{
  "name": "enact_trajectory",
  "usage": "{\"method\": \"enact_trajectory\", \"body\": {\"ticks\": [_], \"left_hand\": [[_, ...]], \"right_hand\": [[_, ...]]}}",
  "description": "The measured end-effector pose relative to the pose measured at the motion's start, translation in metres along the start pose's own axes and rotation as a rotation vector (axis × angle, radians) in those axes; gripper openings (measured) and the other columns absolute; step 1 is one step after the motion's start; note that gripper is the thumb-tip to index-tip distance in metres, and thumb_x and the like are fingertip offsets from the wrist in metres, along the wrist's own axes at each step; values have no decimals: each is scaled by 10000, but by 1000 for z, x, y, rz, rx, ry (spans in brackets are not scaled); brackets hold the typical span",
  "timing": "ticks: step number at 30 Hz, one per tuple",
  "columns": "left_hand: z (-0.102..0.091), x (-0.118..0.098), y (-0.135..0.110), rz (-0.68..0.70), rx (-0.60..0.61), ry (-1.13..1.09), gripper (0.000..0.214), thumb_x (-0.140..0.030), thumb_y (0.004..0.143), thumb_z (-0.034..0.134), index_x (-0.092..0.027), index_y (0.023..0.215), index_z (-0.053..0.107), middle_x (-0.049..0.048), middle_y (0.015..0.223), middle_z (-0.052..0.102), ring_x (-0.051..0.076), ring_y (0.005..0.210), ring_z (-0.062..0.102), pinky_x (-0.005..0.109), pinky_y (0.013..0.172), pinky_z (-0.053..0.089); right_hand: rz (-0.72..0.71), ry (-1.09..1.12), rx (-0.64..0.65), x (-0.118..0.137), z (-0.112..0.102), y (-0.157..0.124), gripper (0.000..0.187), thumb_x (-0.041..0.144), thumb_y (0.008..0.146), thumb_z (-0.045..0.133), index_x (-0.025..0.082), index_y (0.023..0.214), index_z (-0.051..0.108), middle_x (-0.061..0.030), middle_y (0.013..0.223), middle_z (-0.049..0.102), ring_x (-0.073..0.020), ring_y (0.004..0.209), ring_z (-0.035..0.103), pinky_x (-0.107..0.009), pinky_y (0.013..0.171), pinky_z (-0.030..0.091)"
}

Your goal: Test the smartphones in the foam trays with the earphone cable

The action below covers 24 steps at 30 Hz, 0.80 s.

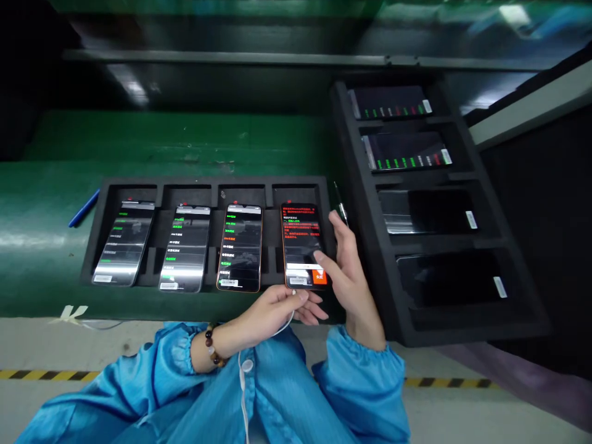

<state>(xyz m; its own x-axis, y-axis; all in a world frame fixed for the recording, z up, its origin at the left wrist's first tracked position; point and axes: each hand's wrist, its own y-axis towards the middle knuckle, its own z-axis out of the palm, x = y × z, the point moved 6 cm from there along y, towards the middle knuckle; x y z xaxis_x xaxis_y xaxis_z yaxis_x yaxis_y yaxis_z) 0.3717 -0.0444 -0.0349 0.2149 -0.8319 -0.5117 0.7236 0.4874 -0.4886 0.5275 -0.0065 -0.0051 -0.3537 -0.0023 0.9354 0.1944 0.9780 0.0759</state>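
Observation:
A black foam tray [152,190] lies on the green belt with several phones standing in its slots, screens lit. My right hand [348,271] grips the rightmost phone [303,243], whose screen shows red text; the thumb rests near an orange button at its bottom. My left hand [277,311] sits just below that phone, fingers pinched on a white cable [243,370] at the phone's lower edge. A bead bracelet [213,346] circles my left wrist. Both sleeves are blue.
A second black foam tray [361,203] to the right holds more phones, two lit, two dark. A blue pen [83,209] lies left of the first tray. A dark pen [341,206] lies between the trays. Yellow-black tape [46,374] marks the bench edge.

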Motion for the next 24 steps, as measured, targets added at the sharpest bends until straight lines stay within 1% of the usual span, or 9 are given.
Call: {"method": "enact_trajectory", "body": {"ticks": [3, 5, 7, 10, 12, 17, 21, 24], "left_hand": [[0, 1, 0, -5, 21, 29, 740, -758, 786, 928, -84, 1069, 813, 173, 984, 836, 203, 807, 735, 346, 854, 552], [0, 0, 0, -10, 28, 41, 736, -758, 788, 926, -89, 1073, 812, 168, 979, 835, 205, 806, 735, 347, 857, 551], [0, -2, -1, -14, 30, 40, 730, -753, 786, 930, -92, 1073, 812, 167, 983, 833, 210, 820, 739, 345, 859, 550], [1, -5, -3, -18, 23, 31, 719, -741, 784, 940, -95, 1073, 815, 164, 984, 831, 213, 841, 740, 341, 866, 549], [2, -6, -3, -21, 19, 32, 720, -739, 775, 948, -95, 1070, 819, 156, 974, 829, 206, 839, 736, 333, 864, 546], [2, -5, -2, -20, 22, 35, 706, -736, 783, 942, -96, 1054, 817, 156, 954, 822, 208, 828, 730, 337, 852, 541], [2, -5, -1, -1, 39, 45, 697, -743, 796, 926, -103, 1050, 816, 149, 943, 818, 204, 810, 718, 340, 851, 541], [1, -4, -2, -3, 39, 45, 690, -737, 803, 923, -104, 1054, 812, 145, 950, 814, 206, 828, 719, 343, 863, 541]], "right_hand": [[7, -16, 10, -1, -2, -12, 792, 505, 1064, 708, 382, 1753, 336, -38, 1886, 263, -280, 1766, 198, -581, 1449, 221], [2, -23, 4, -1, -2, -14, 803, 505, 1047, 733, 367, 1744, 358, -54, 1881, 276, -293, 1761, 216, -592, 1446, 229], [4, -11, -5, -2, -2, -13, 763, 502, 1059, 714, 366, 1732, 381, -53, 1874, 297, -289, 1757, 231, -589, 1445, 232], [17, 39, -13, -4, -4, -11, 686, 489, 1086, 668, 385, 1713, 410, -27, 1870, 313, -265, 1757, 235, -569, 1445, 240], [27, 76, -11, -6, -5, -9, 645, 478, 1093, 654, 389, 1695, 440, -17, 1868, 320, -260, 1753, 246, -561, 1440, 264], [56, 123, -38, -12, -10, -4, 564, 528, 1108, 608, 365, 1640, 519, -41, 1831, 405, -283, 1708, 369, -572, 1403, 356], [23, 90, -70, -11, -10, 2, 525, 515, 1123, 586, 364, 1623, 539, -46, 1810, 438, -281, 1703, 379, -574, 1392, 378], [8, 78, -77, -10, -8, 4, 520, 506, 1119, 600, 361, 1616, 547, -53, 1804, 443, -284, 1703, 378, -577, 1396, 369]]}}
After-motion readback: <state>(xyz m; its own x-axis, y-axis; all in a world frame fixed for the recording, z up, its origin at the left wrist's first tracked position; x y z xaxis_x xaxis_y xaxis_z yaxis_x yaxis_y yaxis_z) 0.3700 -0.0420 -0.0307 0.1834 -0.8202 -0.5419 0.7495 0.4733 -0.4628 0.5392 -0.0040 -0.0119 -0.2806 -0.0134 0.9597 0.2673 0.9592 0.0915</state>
